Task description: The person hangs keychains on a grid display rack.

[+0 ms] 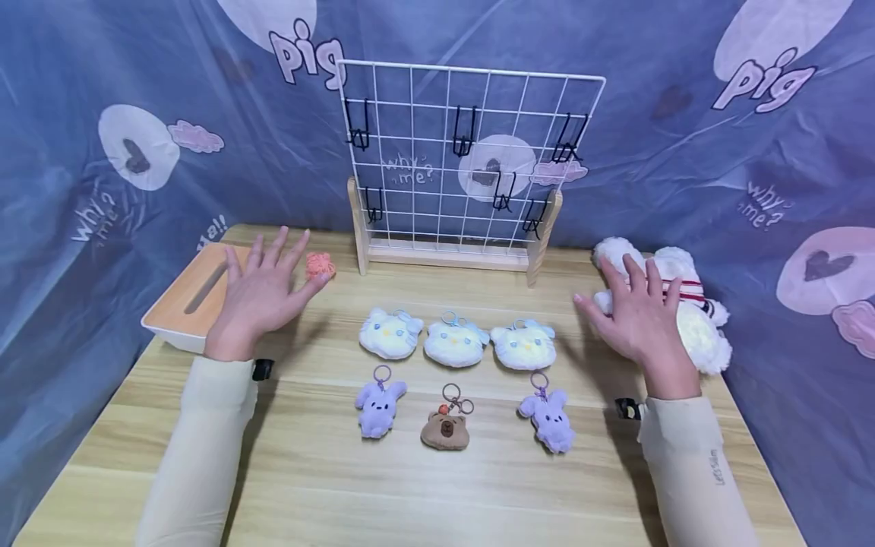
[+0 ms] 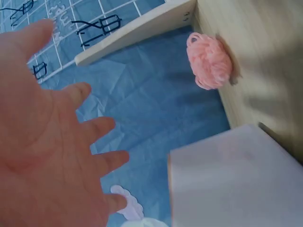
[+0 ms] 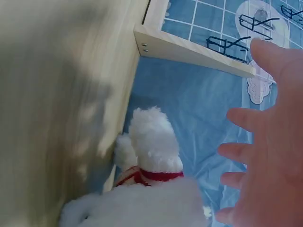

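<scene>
White fluffy plush toy with red-striped cloth [image 1: 702, 346] rests on the desk [image 1: 383, 501] near my right hand [image 1: 636, 323]; white box with slotted, wood-coloured lid [image 1: 172, 302] near my left hand [image 1: 260, 304]. Fingers spread, empty, I seem poised before grasping; gripping would call for lowering and curling them.

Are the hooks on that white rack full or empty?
Empty: nothing hangs from the black hooks. The six plush keychains all lie on the table in front.
</scene>
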